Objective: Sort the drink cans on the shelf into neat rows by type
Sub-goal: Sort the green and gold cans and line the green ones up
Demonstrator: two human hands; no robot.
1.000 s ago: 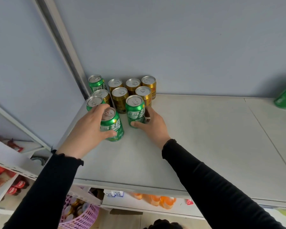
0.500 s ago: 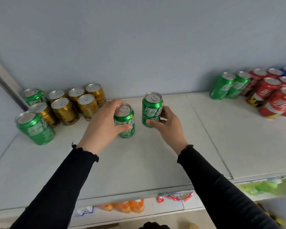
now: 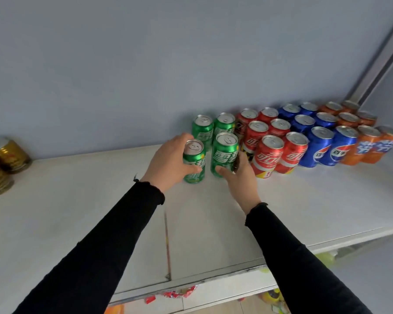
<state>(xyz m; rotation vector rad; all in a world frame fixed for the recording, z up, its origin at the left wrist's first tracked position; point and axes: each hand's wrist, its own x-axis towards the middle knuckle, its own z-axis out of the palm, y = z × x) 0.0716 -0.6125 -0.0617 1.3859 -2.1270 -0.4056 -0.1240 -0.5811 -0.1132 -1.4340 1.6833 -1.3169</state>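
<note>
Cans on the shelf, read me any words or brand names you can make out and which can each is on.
"雪碧": green can in the right hand.
"百事": front blue cans.
"可口": front red cans, partly legible.
Green can in the left hand: covered.
Orange cans, gold cans: too blurred.

- A shop is showing itself: branded drink cans (image 3: pixel 272 152) are standing in colour-grouped rows on a white shelf (image 3: pixel 77 223).
- Below that shelf, packaged goods (image 3: pixel 179 294) are peeking out.
</note>
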